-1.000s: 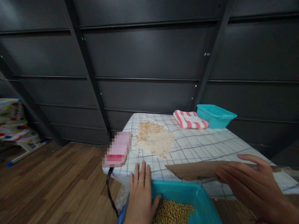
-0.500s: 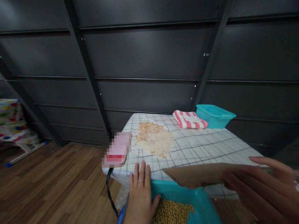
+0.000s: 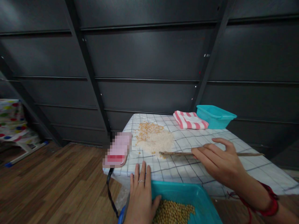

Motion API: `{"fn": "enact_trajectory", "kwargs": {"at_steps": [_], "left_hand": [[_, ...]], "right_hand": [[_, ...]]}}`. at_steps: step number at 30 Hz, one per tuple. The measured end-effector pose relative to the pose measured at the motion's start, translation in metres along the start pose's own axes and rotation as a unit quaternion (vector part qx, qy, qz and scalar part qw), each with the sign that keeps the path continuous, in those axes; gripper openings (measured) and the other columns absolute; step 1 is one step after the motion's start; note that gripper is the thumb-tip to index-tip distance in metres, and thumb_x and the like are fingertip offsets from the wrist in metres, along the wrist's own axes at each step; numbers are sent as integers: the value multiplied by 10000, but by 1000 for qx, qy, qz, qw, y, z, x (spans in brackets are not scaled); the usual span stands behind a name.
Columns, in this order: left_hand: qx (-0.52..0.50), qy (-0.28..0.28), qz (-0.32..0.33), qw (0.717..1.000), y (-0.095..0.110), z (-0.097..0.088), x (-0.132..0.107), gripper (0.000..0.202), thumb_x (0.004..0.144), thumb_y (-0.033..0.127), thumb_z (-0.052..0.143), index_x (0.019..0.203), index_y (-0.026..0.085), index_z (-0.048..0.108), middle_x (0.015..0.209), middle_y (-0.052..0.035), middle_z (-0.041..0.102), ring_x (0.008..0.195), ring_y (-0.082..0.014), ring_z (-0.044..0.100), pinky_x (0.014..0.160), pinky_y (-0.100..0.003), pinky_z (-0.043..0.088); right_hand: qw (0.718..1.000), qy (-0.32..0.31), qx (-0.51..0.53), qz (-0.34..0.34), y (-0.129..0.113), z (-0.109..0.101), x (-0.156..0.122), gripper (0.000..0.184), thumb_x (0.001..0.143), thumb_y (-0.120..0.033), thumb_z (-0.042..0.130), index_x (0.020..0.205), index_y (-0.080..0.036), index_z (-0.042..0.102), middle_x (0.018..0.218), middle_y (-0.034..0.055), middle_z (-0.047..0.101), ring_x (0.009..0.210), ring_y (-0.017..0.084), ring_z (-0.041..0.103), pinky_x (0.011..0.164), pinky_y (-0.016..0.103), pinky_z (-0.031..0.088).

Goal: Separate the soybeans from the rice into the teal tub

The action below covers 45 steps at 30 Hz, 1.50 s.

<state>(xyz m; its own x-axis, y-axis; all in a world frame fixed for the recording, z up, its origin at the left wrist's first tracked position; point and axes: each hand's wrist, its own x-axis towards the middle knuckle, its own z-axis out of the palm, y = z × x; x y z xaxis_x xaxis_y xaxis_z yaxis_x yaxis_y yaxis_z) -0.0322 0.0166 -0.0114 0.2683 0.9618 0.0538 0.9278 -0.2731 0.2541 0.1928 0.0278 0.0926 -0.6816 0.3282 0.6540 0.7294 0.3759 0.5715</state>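
My right hand (image 3: 219, 161) grips a thin strip of brown cardboard (image 3: 177, 153), seen nearly edge-on just above the checked tablecloth. The cardboard's left end is at the near edge of a pile of rice (image 3: 158, 141) with yellow kernels (image 3: 145, 128) mixed in at its back left. My left hand (image 3: 141, 194) lies with fingers stretched out along the left side of a teal basin (image 3: 177, 186), its thumb inside the rim. Yellowish-brown beans (image 3: 174, 211) cover the basin's bottom. The basin's lower part is outside the view.
A pink phone-like object (image 3: 119, 147), blurred, lies at the table's left edge with a black strap (image 3: 109, 183) hanging down. Further back are a folded red-and-white striped towel (image 3: 190, 120) and a second teal basin (image 3: 215, 116). A dark panelled wall (image 3: 144, 56) stands behind the table.
My right hand has moved left and away from me over the table, bringing the cardboard to the rice pile and turning it edge-on. My left hand stays in place.
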Motion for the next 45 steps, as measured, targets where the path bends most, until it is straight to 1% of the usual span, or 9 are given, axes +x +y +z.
{"fn": "enact_trajectory", "kwargs": {"at_steps": [4,9,16,22,25,29,34,42,45], "left_hand": [[-15,-1,-2,1000,-1,-1,1,720,663,198,500,1318,31,252,1415,-171,125,1270,-361,22,1018,-578,174],[-16,14,6,1000,-2,3,0,711,655,191,495,1311,33,273,1408,-174,142,1269,-367,45,1005,-595,191],[-16,21,12,1000,-3,5,-1,716,651,194,489,1314,36,269,1411,-179,135,1268,-362,34,1001,-597,192],[-16,47,21,999,-7,11,2,723,643,200,502,1318,74,276,1410,-161,163,1275,-356,60,989,-604,218],[-16,42,17,999,-8,11,2,722,644,207,502,1317,71,279,1415,-161,165,1275,-360,60,995,-596,220],[-18,30,11,999,-7,11,0,719,644,206,499,1314,62,283,1414,-167,157,1272,-365,55,998,-600,205],[-27,35,18,999,-5,8,-1,730,638,193,500,1321,79,271,1412,-158,140,1271,-357,47,987,-611,206],[-33,34,17,999,-10,1,0,729,626,200,508,1308,55,297,1402,-179,167,1263,-380,57,985,-621,199],[-34,18,12,999,-10,-5,-2,721,634,201,502,1307,49,293,1400,-182,165,1262,-377,63,986,-618,199]], "right_hand": [[1000,4,18,6,0,-3,0,209,849,-102,371,816,-173,565,645,-8,619,634,115,499,812,362,316],[999,26,-30,9,4,1,2,120,812,-110,475,785,-168,577,644,-12,631,620,113,509,798,359,329],[1000,-3,-14,12,3,3,-2,175,812,-73,420,794,-163,569,623,-19,612,609,117,505,792,365,324],[999,6,29,37,0,-4,-6,151,838,-119,410,819,-181,547,625,-25,606,608,115,514,795,360,321],[999,8,11,40,1,-6,-6,121,839,-125,429,827,-177,537,623,-24,610,595,115,511,791,363,320],[999,-1,-23,27,3,-1,-5,125,826,-99,440,821,-169,543,628,-17,616,611,123,510,788,366,315],[1000,-11,4,19,1,3,-8,174,823,-94,401,818,-172,556,635,-15,609,621,123,499,788,360,316],[998,-4,53,43,-2,-12,-1,181,841,-110,374,839,-197,533,645,-35,599,608,107,504,817,350,312],[998,-1,39,47,-4,-14,3,179,841,-105,379,835,-200,531,638,-36,599,606,108,501,816,348,313]]}}
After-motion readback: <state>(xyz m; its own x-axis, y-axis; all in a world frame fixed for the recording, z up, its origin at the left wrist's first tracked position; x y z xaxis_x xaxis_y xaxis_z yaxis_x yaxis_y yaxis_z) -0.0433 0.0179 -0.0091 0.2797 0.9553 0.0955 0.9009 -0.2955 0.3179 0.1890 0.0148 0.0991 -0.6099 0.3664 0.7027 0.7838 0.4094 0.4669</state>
